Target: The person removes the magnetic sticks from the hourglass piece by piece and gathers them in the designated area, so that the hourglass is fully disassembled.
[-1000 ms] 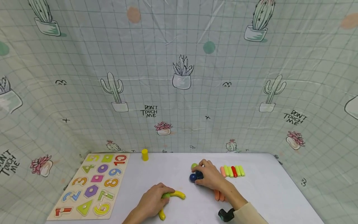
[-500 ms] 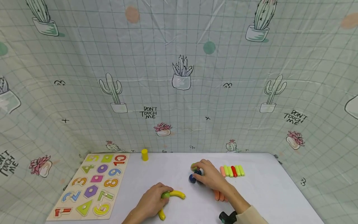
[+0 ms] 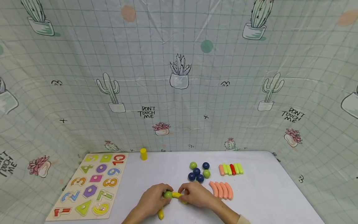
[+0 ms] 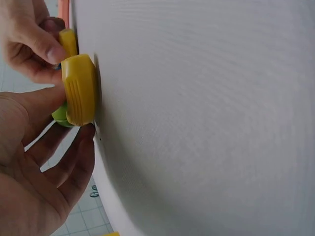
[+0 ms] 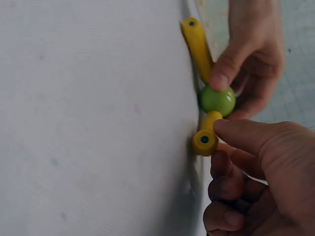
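Note:
My left hand (image 3: 153, 199) pinches a green ball (image 3: 167, 194) between thumb and fingers, low in the middle of the head view. Two yellow curved rods meet this ball. One yellow rod (image 3: 160, 214) points toward me, partly under the left hand; the other yellow rod (image 3: 176, 195) runs to the right. That right-hand rod is pinched by the thumb and fingers of my right hand (image 3: 197, 194). In the right wrist view, the free end of the nearer yellow rod (image 5: 196, 42) and the green ball (image 5: 218, 101) show clearly. Dark round dots mark the rod ends.
Several dark blue balls (image 3: 196, 171) and two green balls (image 3: 206, 173) lie beyond my right hand. Pink curved rods (image 3: 221, 190) and a row of short straight rods (image 3: 231, 169) lie further right. A number puzzle board (image 3: 88, 186) covers the left side; a yellow cylinder (image 3: 143, 154) stands behind.
My right hand has left the blue and green balls and come nearer and leftward, now pinching the right-hand yellow rod. My left hand stays at the green ball.

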`<action>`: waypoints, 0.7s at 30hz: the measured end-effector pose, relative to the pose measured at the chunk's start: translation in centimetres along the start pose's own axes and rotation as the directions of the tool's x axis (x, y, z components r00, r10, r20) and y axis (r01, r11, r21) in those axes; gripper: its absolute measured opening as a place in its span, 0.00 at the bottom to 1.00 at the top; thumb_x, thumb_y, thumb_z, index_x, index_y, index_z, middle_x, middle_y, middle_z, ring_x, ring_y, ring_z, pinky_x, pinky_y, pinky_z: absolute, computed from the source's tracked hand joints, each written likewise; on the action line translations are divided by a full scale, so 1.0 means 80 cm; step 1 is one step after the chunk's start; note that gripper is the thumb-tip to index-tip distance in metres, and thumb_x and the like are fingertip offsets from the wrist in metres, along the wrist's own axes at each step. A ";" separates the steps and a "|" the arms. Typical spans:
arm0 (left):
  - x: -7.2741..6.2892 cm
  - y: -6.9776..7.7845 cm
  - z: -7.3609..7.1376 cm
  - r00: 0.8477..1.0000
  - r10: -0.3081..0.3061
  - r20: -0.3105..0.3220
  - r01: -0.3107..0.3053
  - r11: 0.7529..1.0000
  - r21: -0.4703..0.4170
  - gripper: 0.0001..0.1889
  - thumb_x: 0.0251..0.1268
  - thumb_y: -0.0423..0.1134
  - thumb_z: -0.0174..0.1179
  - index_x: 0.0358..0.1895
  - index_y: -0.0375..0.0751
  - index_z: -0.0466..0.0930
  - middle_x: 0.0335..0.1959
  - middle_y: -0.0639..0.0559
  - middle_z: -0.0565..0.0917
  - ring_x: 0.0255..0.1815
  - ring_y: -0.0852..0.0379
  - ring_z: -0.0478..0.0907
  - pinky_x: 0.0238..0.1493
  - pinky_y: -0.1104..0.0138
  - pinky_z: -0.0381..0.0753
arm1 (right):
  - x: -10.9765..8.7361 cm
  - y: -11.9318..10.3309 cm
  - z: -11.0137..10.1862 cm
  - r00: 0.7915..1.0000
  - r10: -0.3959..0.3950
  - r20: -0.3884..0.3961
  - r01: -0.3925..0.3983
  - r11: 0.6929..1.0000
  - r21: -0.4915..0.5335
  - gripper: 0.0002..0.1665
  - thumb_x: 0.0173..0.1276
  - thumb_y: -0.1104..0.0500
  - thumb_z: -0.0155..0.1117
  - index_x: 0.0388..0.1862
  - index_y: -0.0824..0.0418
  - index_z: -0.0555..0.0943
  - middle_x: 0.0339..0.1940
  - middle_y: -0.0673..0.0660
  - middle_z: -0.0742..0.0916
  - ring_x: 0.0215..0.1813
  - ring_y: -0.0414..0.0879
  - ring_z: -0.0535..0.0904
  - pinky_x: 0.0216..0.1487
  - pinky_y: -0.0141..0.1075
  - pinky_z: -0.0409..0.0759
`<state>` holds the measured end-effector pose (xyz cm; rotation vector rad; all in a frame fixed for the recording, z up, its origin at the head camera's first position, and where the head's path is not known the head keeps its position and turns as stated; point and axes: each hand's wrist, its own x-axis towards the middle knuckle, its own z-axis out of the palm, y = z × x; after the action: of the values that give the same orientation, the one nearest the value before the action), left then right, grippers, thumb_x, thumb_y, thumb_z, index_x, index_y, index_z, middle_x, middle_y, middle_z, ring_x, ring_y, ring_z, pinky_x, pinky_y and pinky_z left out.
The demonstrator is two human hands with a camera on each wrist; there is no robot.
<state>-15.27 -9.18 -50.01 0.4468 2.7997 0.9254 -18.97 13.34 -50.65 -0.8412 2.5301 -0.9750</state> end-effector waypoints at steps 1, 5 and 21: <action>0.000 0.001 0.000 1.000 0.000 -0.001 0.000 1.000 -0.003 0.13 0.59 0.42 0.73 0.48 0.52 0.86 0.38 0.63 0.83 0.34 0.66 0.74 0.36 0.65 0.76 | 0.000 0.001 0.003 1.000 0.005 0.000 -0.005 1.000 -0.007 0.11 0.65 0.53 0.71 0.43 0.57 0.86 0.19 0.40 0.79 0.20 0.31 0.70 0.21 0.25 0.67; -0.002 0.002 0.002 1.000 0.004 -0.002 -0.004 1.000 -0.016 0.13 0.58 0.41 0.73 0.47 0.52 0.87 0.34 0.65 0.82 0.29 0.67 0.72 0.31 0.69 0.72 | 0.000 0.001 0.010 1.000 0.026 -0.014 -0.026 0.999 -0.023 0.10 0.63 0.52 0.72 0.40 0.55 0.85 0.17 0.40 0.79 0.18 0.32 0.70 0.20 0.26 0.65; -0.002 0.005 0.006 1.000 -0.003 0.001 0.003 1.000 -0.008 0.14 0.58 0.39 0.73 0.48 0.50 0.88 0.32 0.64 0.81 0.28 0.65 0.70 0.29 0.70 0.70 | -0.029 0.008 -0.005 0.995 0.083 -0.054 -0.084 0.996 -0.010 0.07 0.60 0.55 0.71 0.37 0.52 0.82 0.18 0.41 0.78 0.18 0.33 0.69 0.18 0.27 0.64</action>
<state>-14.91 -8.69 -50.12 0.4418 2.7946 0.9352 -17.64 15.36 -50.66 -0.7157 2.5959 -0.9685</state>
